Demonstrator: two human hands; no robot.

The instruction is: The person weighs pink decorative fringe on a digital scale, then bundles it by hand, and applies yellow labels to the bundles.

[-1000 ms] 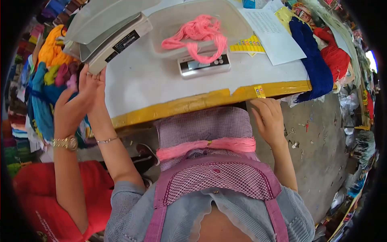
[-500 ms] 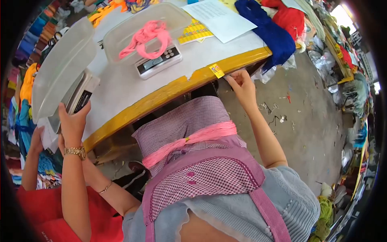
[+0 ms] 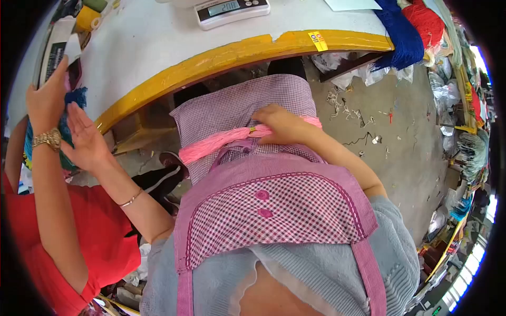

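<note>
Pink yarn [image 3: 221, 141] lies in a long skein across the person's lap, on the checked apron [image 3: 242, 105], and the right hand [image 3: 279, 125] now rests on its knotted middle, fingers curled loosely over the strands. Whether they actually pinch the yarn I cannot tell from here. Half a second ago that hand was up at the yellow edge of the counter [image 3: 237, 52]; it has dropped to the skein, so the work has shifted from the counter to the lap.

The left hand [image 3: 87, 139] is spread open and flat, holding nothing, out past the counter's left end. Just beside it a co-worker's hand [image 3: 47, 102], with a gold watch at the wrist, rests against a dark flat item there.

Further out, a digital scale [image 3: 232, 9] sits on the counter with its display lit, and blue yarn [image 3: 403, 31] hangs over the right end.
</note>
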